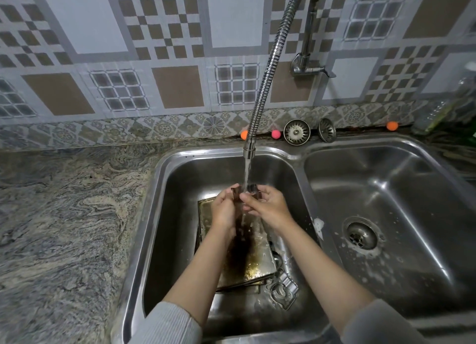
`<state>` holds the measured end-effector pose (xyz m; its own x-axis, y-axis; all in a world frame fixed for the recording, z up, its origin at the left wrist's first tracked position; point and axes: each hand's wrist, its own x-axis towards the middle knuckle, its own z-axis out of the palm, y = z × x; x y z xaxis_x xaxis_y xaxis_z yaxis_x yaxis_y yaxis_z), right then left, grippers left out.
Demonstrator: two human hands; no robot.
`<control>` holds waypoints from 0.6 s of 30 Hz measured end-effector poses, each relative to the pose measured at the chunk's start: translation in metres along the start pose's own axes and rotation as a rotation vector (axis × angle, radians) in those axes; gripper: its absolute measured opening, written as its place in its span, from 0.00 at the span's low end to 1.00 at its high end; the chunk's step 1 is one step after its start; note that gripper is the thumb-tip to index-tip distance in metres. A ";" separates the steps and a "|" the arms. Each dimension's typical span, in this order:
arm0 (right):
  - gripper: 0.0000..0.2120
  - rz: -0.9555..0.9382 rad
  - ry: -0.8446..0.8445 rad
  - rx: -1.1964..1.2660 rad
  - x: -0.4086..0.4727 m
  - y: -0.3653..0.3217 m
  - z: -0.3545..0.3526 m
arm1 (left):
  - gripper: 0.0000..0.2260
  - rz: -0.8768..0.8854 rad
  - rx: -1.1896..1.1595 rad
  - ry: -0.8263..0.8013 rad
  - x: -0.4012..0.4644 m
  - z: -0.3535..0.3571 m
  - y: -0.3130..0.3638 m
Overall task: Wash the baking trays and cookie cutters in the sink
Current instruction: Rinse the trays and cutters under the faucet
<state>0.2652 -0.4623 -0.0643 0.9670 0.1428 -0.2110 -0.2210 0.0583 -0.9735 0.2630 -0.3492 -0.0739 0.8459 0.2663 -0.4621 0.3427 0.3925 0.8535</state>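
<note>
**Cookie cutter held under running water in the left basin**

Both hands meet under the stream from the flexible faucet hose [268, 68], above the left basin of the double sink [154, 214]. The left hand [224, 209] and the right hand [268, 204] together hold a small metal cookie cutter [244, 190]; each grip is curled around it, the left fingers on its left side, the right thumb and fingers pinching its right side. The cutter's exact shape is hard to make out through the water and fingers.

Below the hands, on the basin floor, lies a stack of baking trays [255, 263], stained brown and wet, partly hidden by the forearms. Just to the right of the stack's near corner rest more cookie cutters [282, 289], touching one another.

The right basin [386, 189] shows soap foam around its drain [360, 236]. On the far sink ledge stand two drain strainers [296, 132], tipped on edge against the wall, with small orange and pink balls [275, 134] near them. A marbled stone surface [64, 214] spreads to the left of the sink.
</note>
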 end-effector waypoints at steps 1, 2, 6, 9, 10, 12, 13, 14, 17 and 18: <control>0.14 0.020 0.061 -0.035 0.001 -0.002 0.000 | 0.12 -0.019 -0.008 0.004 0.000 0.003 -0.001; 0.17 0.050 0.119 -0.074 0.004 -0.004 0.001 | 0.13 -0.036 -0.015 -0.004 -0.001 0.005 -0.002; 0.42 0.173 0.201 -0.177 0.017 -0.011 0.019 | 0.19 -0.073 -0.022 -0.054 -0.004 0.009 -0.001; 0.57 0.236 0.208 -0.274 0.025 -0.011 0.034 | 0.21 -0.078 -0.013 -0.021 -0.004 0.003 0.003; 0.60 0.256 0.187 -0.291 0.026 -0.009 0.039 | 0.21 -0.092 -0.032 -0.006 -0.004 0.001 0.004; 0.60 0.290 0.142 -0.294 0.024 -0.006 0.044 | 0.22 -0.115 -0.040 0.008 -0.004 -0.004 0.007; 0.54 0.285 0.122 -0.274 0.022 -0.003 0.044 | 0.23 -0.117 -0.039 0.018 -0.005 -0.005 0.008; 0.45 0.250 0.115 -0.242 0.018 -0.001 0.044 | 0.22 -0.124 -0.035 0.032 -0.007 -0.006 0.008; 0.27 0.141 0.155 -0.092 0.013 0.012 0.032 | 0.20 -0.098 0.013 0.077 -0.007 -0.006 -0.002; 0.25 0.111 0.176 -0.055 0.009 0.014 0.026 | 0.22 -0.080 0.032 0.085 -0.005 -0.006 -0.007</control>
<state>0.2672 -0.4344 -0.0776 0.9453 -0.0298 -0.3249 -0.3251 -0.0029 -0.9457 0.2538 -0.3478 -0.0794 0.7783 0.3092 -0.5464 0.4218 0.3872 0.8199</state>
